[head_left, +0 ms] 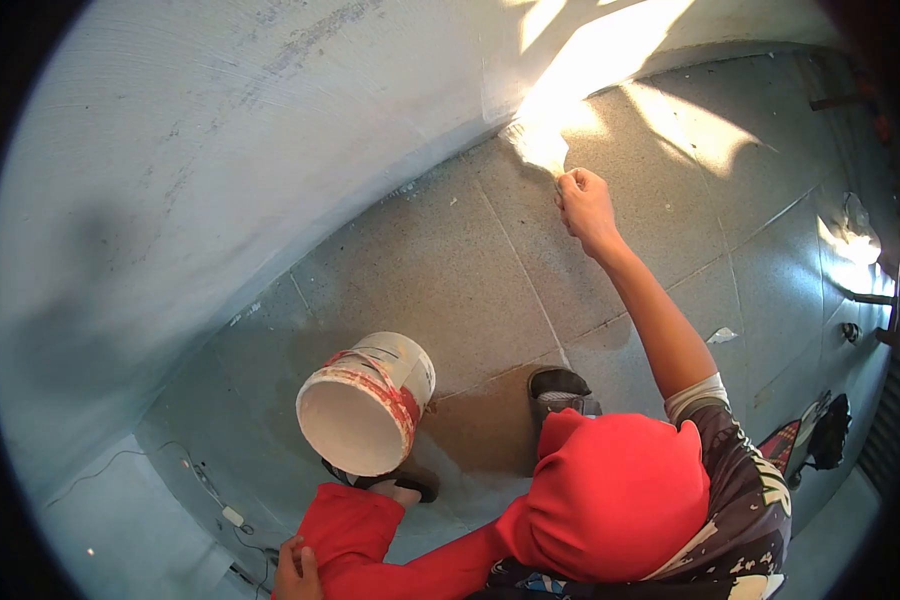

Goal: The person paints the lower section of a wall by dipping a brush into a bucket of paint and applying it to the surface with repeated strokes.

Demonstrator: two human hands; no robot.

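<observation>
My right hand point(583, 205), at the end of an outstretched arm, is closed around the handle of a paintbrush point(540, 147). The brush's pale bristles are at the foot of the wall point(300, 130), in bright sunlight; glare hides whether they touch it. My left hand point(296, 570), partly cut off by the bottom edge, lies with its fingers apart on my red trouser leg point(355, 535). Between my feet and the wall stands a paint bucket point(408, 360), white with red smears on its rim. Its mouth faces me, with a white inside.
Grey floor tiles point(470, 270) run along the wall. A cable with a white connector point(232, 516) lies at lower left. To the right are a white scrap point(721, 335), a small dark round item point(850, 331), a clear plastic bag point(855, 235) and a black item point(829, 432).
</observation>
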